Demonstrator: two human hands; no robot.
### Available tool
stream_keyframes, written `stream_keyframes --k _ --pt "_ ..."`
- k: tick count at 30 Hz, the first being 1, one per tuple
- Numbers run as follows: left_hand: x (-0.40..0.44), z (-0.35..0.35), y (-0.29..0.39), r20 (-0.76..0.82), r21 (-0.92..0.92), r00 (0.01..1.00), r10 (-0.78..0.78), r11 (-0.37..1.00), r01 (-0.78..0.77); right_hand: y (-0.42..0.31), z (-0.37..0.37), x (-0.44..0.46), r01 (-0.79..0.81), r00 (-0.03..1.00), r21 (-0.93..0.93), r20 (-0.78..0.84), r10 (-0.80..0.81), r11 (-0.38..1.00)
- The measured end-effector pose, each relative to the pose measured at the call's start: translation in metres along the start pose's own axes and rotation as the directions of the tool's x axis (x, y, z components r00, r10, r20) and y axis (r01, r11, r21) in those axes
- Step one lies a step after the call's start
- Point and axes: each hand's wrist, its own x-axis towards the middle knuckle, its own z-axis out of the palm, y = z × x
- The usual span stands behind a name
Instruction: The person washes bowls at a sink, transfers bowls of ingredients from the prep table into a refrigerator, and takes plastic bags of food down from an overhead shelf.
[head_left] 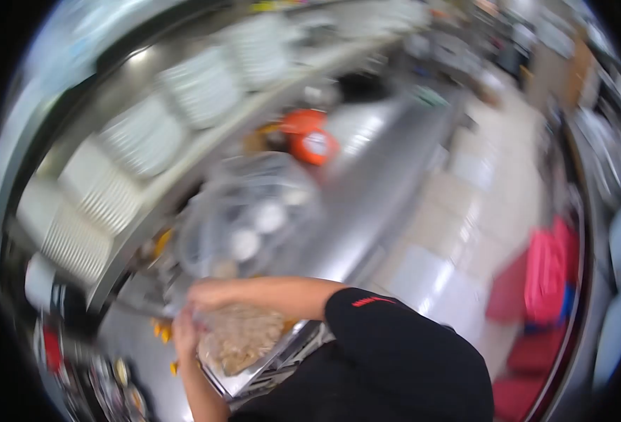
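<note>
A clear plastic bag full of pale brown pieces lies on a metal surface in front of my body. My right hand is closed at the gathered upper end of this bag. Close beside it, my left hand is closed on the same end from the lower side. Motion blur hides the exact placing of the fingers. Just beyond the hands stands a large clear plastic bag with round white items inside.
Stacks of white plates fill the shelf above the steel counter. Orange-red containers stand farther along it. Orange scraps lie left of my hands. Pink-red crates stand across the tiled aisle.
</note>
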Motion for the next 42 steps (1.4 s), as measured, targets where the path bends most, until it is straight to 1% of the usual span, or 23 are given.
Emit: stream_keyframes --k 1,2,3,4,5,8,11,14,16,17,18,22,24,25,27,30,33,34,37,39,40,41,42 --pt "0.0 -0.008 -0.009 0.133 -0.37 0.989 -0.059 0.923 0.104 -0.005 0.0 0.002 -0.065 0.997 -0.049 -0.045 0.063 0.997" --pt "0.005 -0.02 -0.024 0.256 -0.49 0.966 -0.034 0.857 0.16 0.01 0.023 0.009 -0.069 0.989 -0.052 -0.131 0.061 0.996" --pt "-0.002 -0.014 -0.006 0.249 -0.542 0.967 -0.055 0.819 0.186 -0.056 -0.033 -0.024 -0.097 0.993 -0.031 0.072 0.099 0.995" --pt "-0.008 -0.008 0.006 0.23 -0.595 0.97 -0.082 0.777 0.207 -0.049 -0.003 -0.027 -0.14 0.988 0.145 -0.041 0.148 0.979" --pt "0.009 -0.023 -0.024 0.303 -0.491 0.951 -0.056 0.846 0.206 -0.049 0.02 -0.034 -0.154 0.986 -0.016 -0.074 0.152 0.988" --pt "0.024 -0.033 -0.043 0.405 -0.134 0.914 0.02 0.99 0.038 -0.024 0.049 -0.065 0.217 0.975 -0.231 0.001 -0.223 0.949" --pt "0.019 -0.037 -0.04 0.483 0.077 0.866 0.128 0.979 -0.188 -0.001 0.061 -0.069 -0.029 1.0 -0.243 -0.013 0.026 0.97" --pt "0.025 -0.041 -0.039 0.572 0.153 0.764 0.299 0.876 -0.457 -0.017 0.065 -0.067 -0.46 0.888 -0.285 -0.161 0.431 0.841" --pt "0.003 -0.034 -0.022 0.52 0.117 0.796 0.31 0.898 -0.425 -0.065 0.043 -0.07 -0.203 0.865 -0.204 -0.497 0.077 0.958" --pt "-0.023 -0.011 0.009 0.395 0.004 0.859 0.326 0.934 -0.356 -0.066 0.041 -0.052 -0.14 0.922 0.054 -0.357 0.15 0.989" --pt "0.0 -0.022 -0.028 0.402 0.189 0.831 0.385 0.853 -0.486 -0.058 0.048 -0.035 -0.126 0.972 0.296 -0.155 0.178 0.947" --pt "-0.016 -0.022 -0.017 0.188 0.443 0.702 0.687 0.578 -0.685 -0.055 0.069 -0.004 -0.268 0.953 0.282 -0.066 0.297 0.921" --pt "-0.014 -0.023 -0.043 0.026 0.647 0.811 0.585 0.609 -0.46 -0.047 0.071 0.003 -0.377 0.924 0.23 0.019 0.383 0.897" --pt "-0.006 -0.023 -0.04 -0.003 0.643 0.788 0.616 0.604 -0.47 -0.029 0.065 0.014 -0.402 0.915 0.18 0.033 0.403 0.898" --pt "-0.009 -0.02 -0.045 -0.032 0.634 0.742 0.67 0.587 -0.503 -0.033 0.039 0.022 -0.596 0.796 0.345 0.367 0.48 0.725" --pt "-0.021 -0.038 -0.038 -0.003 0.673 0.763 0.646 0.566 -0.477 -0.021 0.028 0.028 -0.565 0.788 0.309 0.478 0.389 0.765" --pt "-0.029 -0.047 -0.07 0.227 0.679 0.8 0.556 0.498 -0.539 -0.013 0.04 0.02 -0.118 0.953 0.078 0.288 0.091 0.99" --pt "-0.025 -0.047 -0.074 0.322 0.658 0.791 0.52 0.477 -0.582 0.004 0.045 0.02 -0.105 0.949 -0.038 0.294 0.112 0.994" --pt "-0.056 -0.058 -0.003 0.513 0.779 0.854 -0.084 0.463 -0.423 0.049 0.045 0.017 -0.02 0.976 -0.243 0.206 0.071 0.97" --pt "-0.053 -0.099 0.054 0.452 0.722 0.888 0.086 0.549 -0.421 0.046 -0.001 0.007 0.103 0.995 -0.233 0.031 -0.099 0.967" --pt "-0.049 -0.118 0.103 0.321 0.742 0.911 0.258 0.529 -0.411 0.01 -0.061 0.008 -0.023 0.999 -0.134 0.022 0.026 0.991" --pt "-0.042 -0.136 0.146 0.207 0.785 0.818 0.537 0.407 -0.466 -0.027 -0.133 0.016 -0.152 0.988 -0.036 0.031 0.153 0.988" --pt "-0.037 -0.148 0.199 0.125 0.823 0.628 0.768 0.273 -0.498 -0.031 -0.176 0.018 -0.037 0.976 -0.183 -0.217 -0.004 0.982"
